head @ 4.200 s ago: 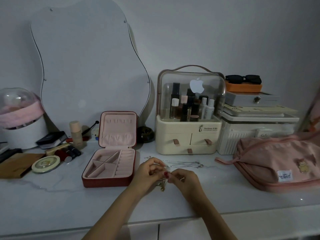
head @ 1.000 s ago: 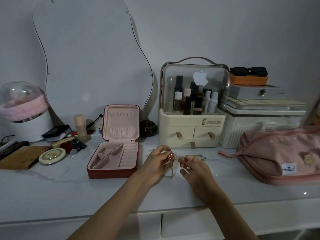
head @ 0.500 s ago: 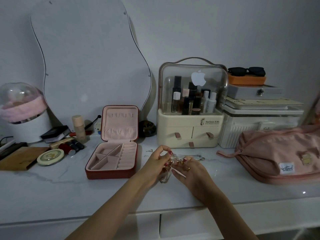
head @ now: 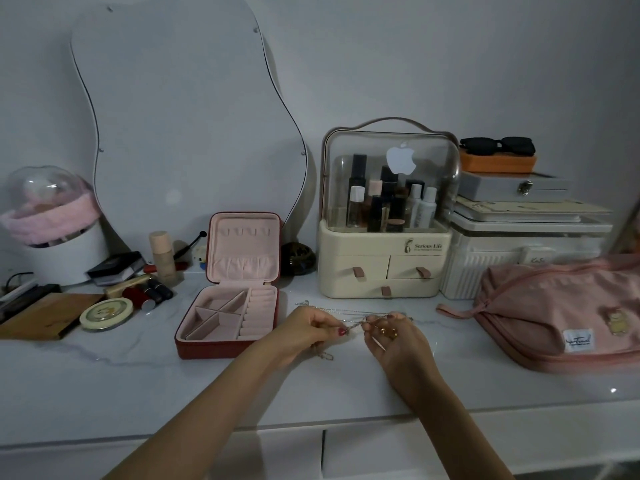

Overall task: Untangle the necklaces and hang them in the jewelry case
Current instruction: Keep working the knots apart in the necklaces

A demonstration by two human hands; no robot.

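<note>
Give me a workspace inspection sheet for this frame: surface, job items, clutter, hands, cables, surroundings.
Surface: white marbled counter, dim light.
Job's things: necklaces, thin chains stretched between both hands, a strand dangling below; jewelry case open, lid upright, no necklace seen in it.
Clutter: cosmetics organizer, pink pouch, round tin, lipsticks, sunglasses on stacked boxes.
Hands: left hand and right hand each pinch the chain with their fingers.
Cables: dark cord at far left edge.
Surroundings: wavy mirror against grey wall.
</note>
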